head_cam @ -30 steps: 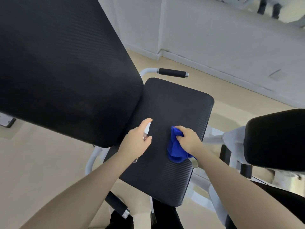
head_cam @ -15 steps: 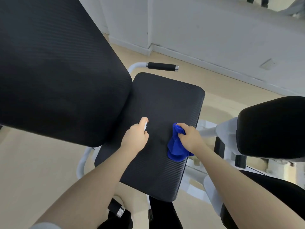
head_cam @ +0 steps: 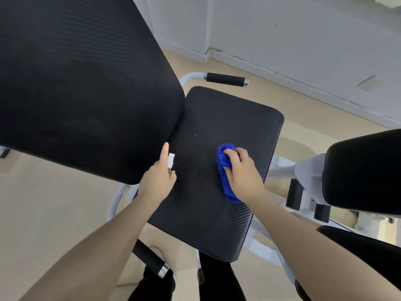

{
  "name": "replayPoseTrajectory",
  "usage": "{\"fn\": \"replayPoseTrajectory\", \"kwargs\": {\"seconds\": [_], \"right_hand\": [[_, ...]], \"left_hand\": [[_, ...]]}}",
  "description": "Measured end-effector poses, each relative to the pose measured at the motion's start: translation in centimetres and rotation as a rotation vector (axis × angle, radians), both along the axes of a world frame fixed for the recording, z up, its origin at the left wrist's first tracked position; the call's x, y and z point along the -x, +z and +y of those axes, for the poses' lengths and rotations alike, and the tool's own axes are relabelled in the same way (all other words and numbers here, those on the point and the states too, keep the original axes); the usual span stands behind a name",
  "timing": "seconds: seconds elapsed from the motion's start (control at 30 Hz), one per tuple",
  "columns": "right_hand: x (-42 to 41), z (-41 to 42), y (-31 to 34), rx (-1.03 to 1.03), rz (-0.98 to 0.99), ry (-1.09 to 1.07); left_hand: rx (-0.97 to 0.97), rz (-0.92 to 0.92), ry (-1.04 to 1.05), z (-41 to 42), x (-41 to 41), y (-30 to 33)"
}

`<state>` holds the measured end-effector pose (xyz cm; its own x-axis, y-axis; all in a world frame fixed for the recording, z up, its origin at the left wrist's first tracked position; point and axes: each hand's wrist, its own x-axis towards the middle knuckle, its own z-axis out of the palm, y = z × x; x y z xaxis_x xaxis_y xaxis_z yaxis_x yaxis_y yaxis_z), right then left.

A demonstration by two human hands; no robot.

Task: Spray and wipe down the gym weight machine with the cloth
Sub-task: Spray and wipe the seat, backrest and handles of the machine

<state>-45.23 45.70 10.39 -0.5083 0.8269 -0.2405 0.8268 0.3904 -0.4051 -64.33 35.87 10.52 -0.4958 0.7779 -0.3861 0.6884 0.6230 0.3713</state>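
Bare forearms, ring [head_cam: 245,159], dark trousers [head_cam: 219,281]

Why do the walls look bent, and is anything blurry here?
Head view: the wide-angle lens bows the wall edges; light is soft and even; the seat pad texture stays sharp; the right hand and blue cloth are only slightly soft.

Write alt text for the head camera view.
A person's right hand presses a bunched blue cloth onto the black seat pad of a white-framed gym machine, while the left hand holds a small white spray bottle beside it. The black backrest pad fills the upper left.
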Motion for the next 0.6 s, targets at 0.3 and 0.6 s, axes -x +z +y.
{"fn": "replayPoseTrajectory", "kwargs": {"seconds": [0.3, 0.6], "right_hand": [[4.9, -7.1, -5.7, -0.152, -0.129, 0.760], [7.1, 5.3, -5.6, -0.279, -0.335, 0.136]], "left_hand": [[0.038, -0.013, -0.060, -5.0, 2.8, -2.7], [-0.010, 0.002, -0.083, -7.3, 3.6, -5.7]]}}
